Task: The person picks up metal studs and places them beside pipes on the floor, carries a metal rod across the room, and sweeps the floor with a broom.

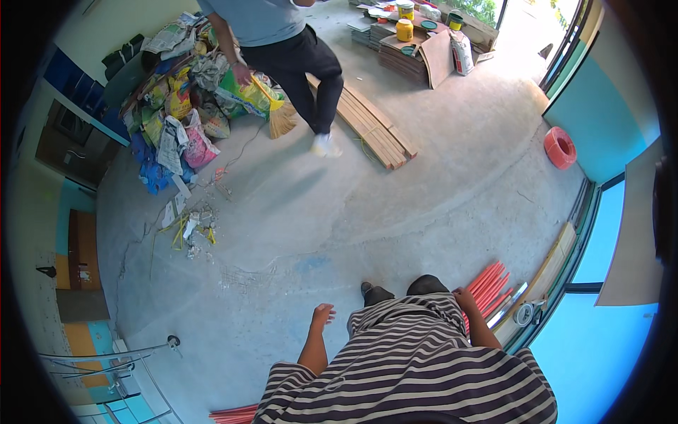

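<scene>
Over the concrete floor (275,222), my left hand (323,314) hangs to the side of my striped shirt. Its fingers are apart and hold nothing. My right hand (464,298) is low by my right leg, close in the picture to a bundle of red plastic pipes (486,286) lying on the floor. The fingers there are mostly hidden, so I cannot tell whether they are closed or touch a pipe. More red pipes (233,414) show at the bottom edge, left of my shirt.
Ahead, another person (275,32) holds a straw broom (282,117) beside heaped sacks and newspaper (180,100). Timber lengths (371,127) lie on the floor. Swept debris (193,230) is at left, a metal frame (132,355) below it. A red coil (560,148) sits by the right wall.
</scene>
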`<control>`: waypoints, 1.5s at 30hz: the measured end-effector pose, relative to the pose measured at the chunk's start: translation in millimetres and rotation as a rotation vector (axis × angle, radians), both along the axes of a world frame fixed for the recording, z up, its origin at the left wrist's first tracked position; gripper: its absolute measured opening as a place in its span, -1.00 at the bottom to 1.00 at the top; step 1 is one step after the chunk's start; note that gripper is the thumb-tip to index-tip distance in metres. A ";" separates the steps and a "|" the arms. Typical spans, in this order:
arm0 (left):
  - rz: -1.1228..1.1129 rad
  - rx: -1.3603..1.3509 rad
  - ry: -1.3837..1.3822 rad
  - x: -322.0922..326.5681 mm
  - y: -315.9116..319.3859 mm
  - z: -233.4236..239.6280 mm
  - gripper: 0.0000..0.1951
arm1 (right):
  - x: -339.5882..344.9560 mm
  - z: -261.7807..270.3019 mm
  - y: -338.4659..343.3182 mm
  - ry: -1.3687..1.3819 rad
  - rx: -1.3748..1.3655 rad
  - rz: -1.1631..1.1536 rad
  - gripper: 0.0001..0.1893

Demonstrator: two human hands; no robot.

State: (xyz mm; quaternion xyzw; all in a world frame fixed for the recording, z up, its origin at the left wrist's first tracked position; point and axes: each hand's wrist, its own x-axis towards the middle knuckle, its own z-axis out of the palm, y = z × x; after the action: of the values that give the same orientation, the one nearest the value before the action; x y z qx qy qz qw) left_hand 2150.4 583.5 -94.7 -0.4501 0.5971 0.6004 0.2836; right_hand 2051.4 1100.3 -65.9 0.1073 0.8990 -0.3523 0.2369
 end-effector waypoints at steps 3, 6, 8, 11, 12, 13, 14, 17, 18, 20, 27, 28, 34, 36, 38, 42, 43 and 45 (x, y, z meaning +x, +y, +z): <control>0.055 0.015 0.002 -1.7 -0.2 5.4 -0.73 | 8.2 -46.4 32.0 -0.099 0.044 0.008 -0.73; 0.065 -0.013 0.013 -13.8 15.0 13.4 -0.73 | 14.2 -61.0 49.7 0.097 0.120 0.452 -0.77; 0.063 -0.030 0.029 -20.8 32.7 17.3 -0.73 | 12.6 -68.4 62.0 0.140 0.095 0.491 -0.74; 0.076 -0.021 0.035 -34.1 68.9 20.7 -0.71 | -10.7 -85.3 86.4 0.136 0.020 0.389 -0.69; 0.043 -0.022 0.036 -40.4 83.5 23.4 -0.71 | -19.0 -93.7 96.9 0.092 -0.092 0.190 -0.68; 0.019 -0.036 0.031 -42.4 98.7 22.5 -0.71 | -32.2 -79.3 98.1 0.018 -0.190 0.068 -0.70; -0.022 -0.076 0.012 -52.2 118.1 26.6 -0.72 | -36.5 -75.1 110.8 0.007 -0.265 0.061 -0.71; -0.051 -0.082 -0.010 -80.0 170.1 35.8 -0.70 | -66.0 -67.0 154.3 -0.217 -0.464 -0.172 -0.73; -0.069 -0.084 -0.009 -89.7 187.9 39.2 -0.70 | -73.8 -64.3 167.9 -0.441 -0.575 -0.417 -0.73; -0.158 -0.164 0.035 -111.5 216.3 45.8 -0.70 | -89.0 -59.2 193.1 -0.465 -0.567 -0.457 -0.75; -0.337 -0.414 0.322 -176.8 279.6 53.2 -0.73 | -136.5 -70.4 278.6 -0.506 -0.557 -0.518 -0.76; -0.330 -0.413 0.302 -183.9 282.2 56.0 -0.73 | -144.4 -73.2 284.9 -0.505 -0.549 -0.531 -0.76; -0.230 -0.301 0.058 -215.1 282.1 63.1 -0.70 | -191.2 -78.1 274.0 -0.525 -0.621 -0.497 -0.73; -0.202 -0.254 0.017 -226.0 279.0 58.9 -0.70 | -209.8 -73.9 257.4 -0.541 -0.653 -0.480 -0.72; -0.172 -0.208 -0.016 -241.0 274.9 46.9 -0.69 | -224.4 -77.8 240.5 -0.556 -0.641 -0.465 -0.75; -0.207 -0.129 -0.087 -300.0 266.1 12.1 -0.67 | -246.9 -127.0 247.5 -0.024 -0.155 0.391 -0.75; -0.265 -0.119 -0.123 -326.6 264.1 3.8 -0.66 | -251.6 -139.4 256.5 0.199 0.147 0.748 -0.73; -0.536 -0.119 -0.014 -368.8 249.5 -9.1 -0.65 | -268.7 -115.1 249.6 0.083 -0.067 0.439 -0.69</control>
State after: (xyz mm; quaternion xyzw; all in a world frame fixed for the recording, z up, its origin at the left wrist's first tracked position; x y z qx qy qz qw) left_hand 1781.6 833.0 -103.8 -0.2960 0.7271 0.4649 0.4094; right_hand 1782.7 1349.8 -181.0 -0.1135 0.8976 -0.3261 0.2740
